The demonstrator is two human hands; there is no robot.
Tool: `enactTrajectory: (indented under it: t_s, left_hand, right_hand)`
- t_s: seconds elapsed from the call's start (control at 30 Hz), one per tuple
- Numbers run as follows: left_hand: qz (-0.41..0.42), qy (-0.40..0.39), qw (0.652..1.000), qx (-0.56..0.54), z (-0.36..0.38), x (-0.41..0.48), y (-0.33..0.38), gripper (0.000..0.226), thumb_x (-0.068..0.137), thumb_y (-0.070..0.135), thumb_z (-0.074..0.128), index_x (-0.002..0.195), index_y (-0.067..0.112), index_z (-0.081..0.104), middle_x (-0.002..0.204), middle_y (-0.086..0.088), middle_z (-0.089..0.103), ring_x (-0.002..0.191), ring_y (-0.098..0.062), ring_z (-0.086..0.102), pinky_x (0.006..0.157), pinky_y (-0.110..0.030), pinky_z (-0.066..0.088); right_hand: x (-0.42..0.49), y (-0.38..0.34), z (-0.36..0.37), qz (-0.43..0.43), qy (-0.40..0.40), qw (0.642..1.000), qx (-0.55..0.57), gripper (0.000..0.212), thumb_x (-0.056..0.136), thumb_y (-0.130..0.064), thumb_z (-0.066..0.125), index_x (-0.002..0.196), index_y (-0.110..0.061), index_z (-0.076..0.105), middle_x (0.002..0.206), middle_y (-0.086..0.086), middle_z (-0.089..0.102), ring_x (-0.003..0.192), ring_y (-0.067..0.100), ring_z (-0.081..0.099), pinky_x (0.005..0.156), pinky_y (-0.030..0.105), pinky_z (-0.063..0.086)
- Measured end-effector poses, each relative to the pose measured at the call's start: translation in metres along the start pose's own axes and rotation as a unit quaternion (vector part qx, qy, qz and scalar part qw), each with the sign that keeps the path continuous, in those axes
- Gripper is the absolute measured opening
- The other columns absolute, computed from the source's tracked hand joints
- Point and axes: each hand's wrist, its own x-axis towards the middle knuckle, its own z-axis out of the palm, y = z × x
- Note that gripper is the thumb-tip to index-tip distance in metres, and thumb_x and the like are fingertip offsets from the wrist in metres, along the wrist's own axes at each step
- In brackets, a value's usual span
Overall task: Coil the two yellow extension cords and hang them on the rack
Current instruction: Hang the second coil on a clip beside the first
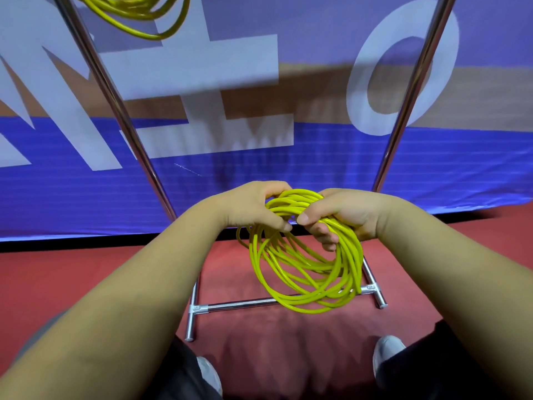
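First coil (135, 15) seems hung high on the rack (416, 82); my left hand (253, 206) and right hand (343, 217) grip the second coil (311, 272), not yet hung.

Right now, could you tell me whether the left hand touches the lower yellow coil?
Touching. The head view shows the left hand gripping the lower yellow coil, fingers curled over its top.
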Motion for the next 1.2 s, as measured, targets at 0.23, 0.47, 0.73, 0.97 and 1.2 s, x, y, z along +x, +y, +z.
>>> enactTrajectory:
  t_s: [0.23, 0.47, 0.73, 0.97, 1.2]
  left_hand:
    - [-0.018, 0.053, 0.996, -0.074, 0.005, 0.003, 0.007, 0.028, 0.072, 0.014, 0.084, 0.093, 0.015, 0.065, 0.081, -0.004, 0.067, 0.074, -0.015, 0.062, 0.073, -0.042, 0.054]
    - [-0.074, 0.195, 0.972, -0.105, -0.012, -0.006, 0.028, 0.022, 0.066, 0.012, 0.074, 0.086, 0.008, 0.066, 0.072, -0.009, 0.067, 0.063, -0.017, 0.065, 0.070, -0.042, 0.057]
    - [-0.090, 0.272, 0.956, -0.067, -0.019, -0.028, 0.084, 0.013, 0.071, 0.012, 0.071, 0.083, 0.011, 0.067, 0.067, -0.010, 0.073, 0.058, -0.019, 0.071, 0.057, -0.037, 0.058]
    - [-0.023, 0.344, 0.938, 0.018, -0.048, -0.034, 0.152, 0.023, 0.070, 0.015, 0.075, 0.087, 0.027, 0.064, 0.062, 0.013, 0.066, 0.053, -0.004, 0.060, 0.056, -0.023, 0.048]
    - [0.047, 0.419, 0.899, 0.121, -0.094, -0.032, 0.235, 0.038, 0.075, 0.020, 0.073, 0.107, 0.032, 0.055, 0.080, 0.009, 0.065, 0.078, -0.018, 0.063, 0.066, -0.031, 0.046]
  right_hand:
    - [-0.013, -0.015, -0.005, -0.044, 0.079, 0.995, -0.039, 0.022, 0.097, -0.009, 0.067, 0.076, -0.012, 0.070, 0.066, 0.008, 0.056, 0.051, 0.021, 0.053, 0.058, 0.034, 0.051]
    - [-0.028, -0.028, -0.007, -0.159, 0.266, 0.931, -0.191, 0.039, 0.079, -0.038, 0.092, 0.105, -0.022, 0.068, 0.084, 0.006, 0.071, 0.072, 0.014, 0.065, 0.069, 0.036, 0.054]
    - [-0.047, -0.031, 0.000, -0.195, 0.411, 0.841, -0.295, 0.018, 0.080, -0.017, 0.074, 0.091, -0.022, 0.060, 0.075, 0.005, 0.063, 0.062, 0.012, 0.054, 0.064, 0.039, 0.051]
    - [-0.095, -0.090, -0.006, -0.241, 0.458, 0.780, -0.352, 0.019, 0.082, -0.018, 0.075, 0.096, -0.027, 0.066, 0.072, -0.003, 0.064, 0.062, 0.006, 0.055, 0.057, 0.022, 0.042]
    - [-0.156, -0.179, -0.012, -0.266, 0.498, 0.733, -0.380, 0.011, 0.084, -0.022, 0.074, 0.084, -0.026, 0.064, 0.073, 0.001, 0.069, 0.072, 0.020, 0.067, 0.068, 0.036, 0.053]
